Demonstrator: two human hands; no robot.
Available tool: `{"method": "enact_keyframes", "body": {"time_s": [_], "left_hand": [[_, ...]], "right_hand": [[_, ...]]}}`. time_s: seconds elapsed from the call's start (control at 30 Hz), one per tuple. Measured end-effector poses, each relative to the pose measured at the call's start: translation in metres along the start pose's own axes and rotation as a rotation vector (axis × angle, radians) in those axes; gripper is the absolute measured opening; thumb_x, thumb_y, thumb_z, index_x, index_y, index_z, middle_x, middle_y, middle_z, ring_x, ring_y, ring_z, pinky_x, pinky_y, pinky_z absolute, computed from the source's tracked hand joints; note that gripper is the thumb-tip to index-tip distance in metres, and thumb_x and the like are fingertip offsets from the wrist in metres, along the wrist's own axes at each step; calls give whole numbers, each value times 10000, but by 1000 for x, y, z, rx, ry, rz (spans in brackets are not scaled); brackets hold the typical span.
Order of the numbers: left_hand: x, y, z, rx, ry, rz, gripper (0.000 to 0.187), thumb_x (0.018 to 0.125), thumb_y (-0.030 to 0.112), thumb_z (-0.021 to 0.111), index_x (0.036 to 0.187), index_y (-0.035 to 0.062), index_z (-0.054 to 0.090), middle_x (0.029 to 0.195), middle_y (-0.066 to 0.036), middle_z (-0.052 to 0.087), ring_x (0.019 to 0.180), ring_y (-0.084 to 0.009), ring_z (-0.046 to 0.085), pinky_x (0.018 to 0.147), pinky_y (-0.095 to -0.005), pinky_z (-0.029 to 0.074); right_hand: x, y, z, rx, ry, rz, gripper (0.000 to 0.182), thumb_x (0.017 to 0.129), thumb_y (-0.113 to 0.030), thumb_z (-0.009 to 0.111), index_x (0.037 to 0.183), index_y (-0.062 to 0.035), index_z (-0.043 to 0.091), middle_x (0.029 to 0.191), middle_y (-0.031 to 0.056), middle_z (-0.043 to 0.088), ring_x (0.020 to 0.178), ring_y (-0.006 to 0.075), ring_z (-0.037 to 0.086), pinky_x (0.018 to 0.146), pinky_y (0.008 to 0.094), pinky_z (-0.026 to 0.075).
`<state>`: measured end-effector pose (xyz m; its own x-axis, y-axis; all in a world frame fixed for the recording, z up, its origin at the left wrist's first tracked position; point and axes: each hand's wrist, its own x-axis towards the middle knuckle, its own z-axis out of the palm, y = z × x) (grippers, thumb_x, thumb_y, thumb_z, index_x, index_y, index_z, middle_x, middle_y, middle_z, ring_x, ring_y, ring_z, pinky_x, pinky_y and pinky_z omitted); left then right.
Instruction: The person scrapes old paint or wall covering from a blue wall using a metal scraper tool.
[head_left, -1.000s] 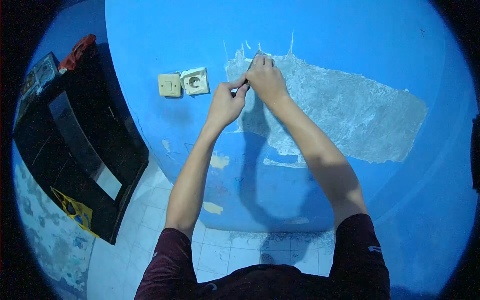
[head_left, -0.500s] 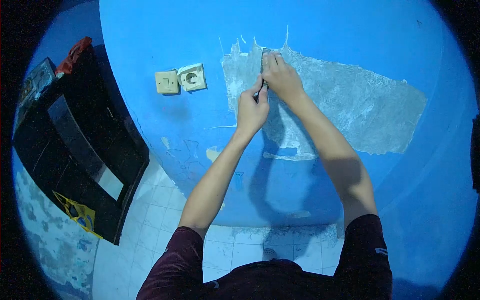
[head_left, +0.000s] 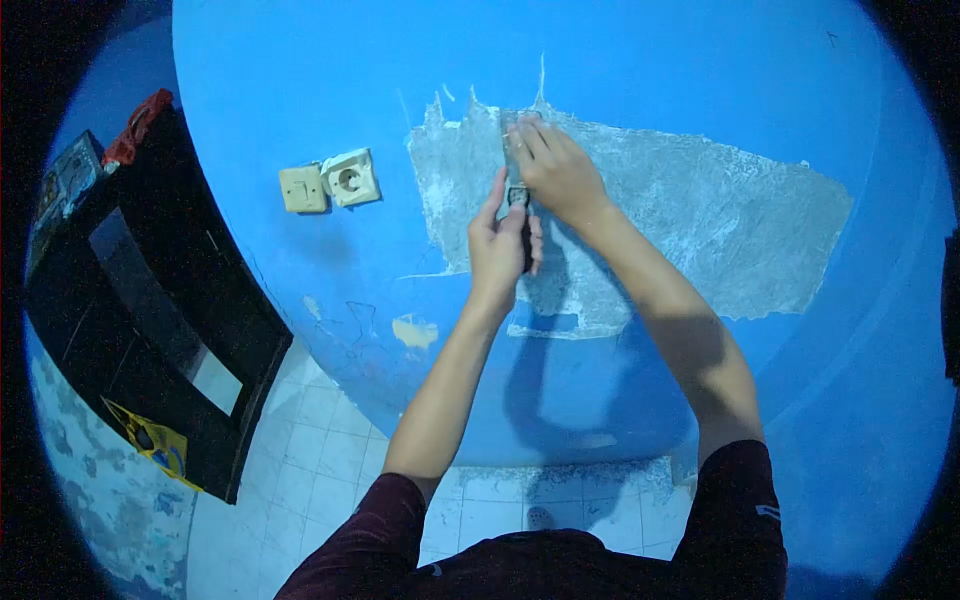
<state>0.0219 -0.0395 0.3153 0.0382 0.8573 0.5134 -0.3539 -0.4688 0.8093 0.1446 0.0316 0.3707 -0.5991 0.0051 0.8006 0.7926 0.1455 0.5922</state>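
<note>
My left hand is closed around the dark handle of a scraper held upright against the wall. Its flat blade points up over a grey patch where the blue paint is gone. At the blade's top, near the patch's upper edge, are the fingertips of my right hand. Those fingers lie stretched out and pressed on the blade, slightly blurred. Ragged slivers of paint stick up along the upper edge of the patch.
A switch and a socket sit on the blue wall to the left. Further left stands a dark cabinet with a red bag on top and a yellow bag. Below is a tiled floor.
The view has shifted, so the switch and socket appear further left and lower. My left hand is lower relative to my right, showing more of the scraper and its handle.
</note>
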Motion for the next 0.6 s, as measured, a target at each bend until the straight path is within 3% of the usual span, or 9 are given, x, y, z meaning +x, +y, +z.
{"method": "enact_keyframes", "body": {"time_s": [0.07, 0.23, 0.37, 0.43, 0.47, 0.5, 0.53, 0.57, 0.6], "left_hand": [[5, 1, -4, -159, -57, -79, 563, 987, 83, 404, 1512, 135, 207, 749, -76, 580, 498, -125, 516, 357, -265, 389], [5, -2, -13, -188, -97, -136, 538, 991, 126, 428, 1494, 104, 238, 798, -91, 573, 499, -129, 519, 355, -264, 400], [-66, -52, -43, -19, -49, -216, 465, 987, 169, 472, 1416, 48, 339, 738, -75, 537, 436, -127, 495, 356, -256, 398], [-128, -103, -72, 110, -49, -292, 400, 979, 203, 519, 1326, 21, 436, 666, -58, 536, 422, -135, 495, 378, -263, 399], [-161, -132, -91, 269, -76, -356, 317, 983, 249, 528, 1190, 10, 519, 634, -46, 537, 421, -139, 496, 392, -278, 405], [-200, -150, -103, 302, -32, -541, 269, 990, 273, 522, 1048, 11, 543, 624, -37, 541, 437, -132, 509, 402, -275, 407], [-243, -173, -118, 270, 37, -640, 269, 996, 305, 511, 1000, 39, 550, 559, -17, 510, 393, -106, 480, 367, -255, 369], [-278, -180, -125, 320, 144, -749, 247, 992, 293, 520, 992, 47, 547, 555, -13, 506, 402, -113, 481, 371, -265, 370], [-298, -170, -124, 313, 205, -823, 220, 994, 273, 513, 1030, 56, 518, 592, -25, 523, 430, -119, 496, 378, -276, 371]], "right_hand": [[0, 1, 2, 87, 1, 27, 394, 770, -93, 566, 1139, 44, 594, 1088, 147, 618, 1085, 278, 595, 920, 358, 495], [-23, -4, -5, 224, 88, 119, 343, 781, -104, 569, 1093, 31, 618, 1070, 138, 636, 1046, 277, 602, 928, 372, 472], [-145, -62, -25, 383, 65, 365, 393, 809, -44, 577, 1200, -47, 623, 1072, 125, 646, 1008, 276, 614, 872, 387, 480], [-259, -121, -32, 410, -275, 421, 383, 797, -46, 604, 1179, -40, 628, 1022, 117, 646, 939, 298, 616, 820, 384, 493], [-318, -145, -39, 564, -458, 389, 328, 818, -67, 605, 1144, -37, 632, 1012, 132, 639, 931, 323, 602, 814, 415, 491], [-376, -180, -55, 654, -409, 534, 164, 858, -21, 571, 988, 2, 667, 801, 135, 594, 756, 289, 580, 732, 425, 491], [-496, -235, -66, 724, -543, 489, 181, 899, -120, 555, 1014, -25, 657, 846, 175, 612, 823, 367, 574, 768, 505, 467], [-538, -247, -111, 923, -956, 736, 224, 882, -220, 573, 990, -42, 657, 889, 192, 621, 848, 411, 566, 797, 548, 448], [-591, -264, -154, 936, -1031, 705, 212, 852, -216, 583, 932, -36, 662, 825, 173, 624, 812, 404, 581, 772, 520, 460]]}}
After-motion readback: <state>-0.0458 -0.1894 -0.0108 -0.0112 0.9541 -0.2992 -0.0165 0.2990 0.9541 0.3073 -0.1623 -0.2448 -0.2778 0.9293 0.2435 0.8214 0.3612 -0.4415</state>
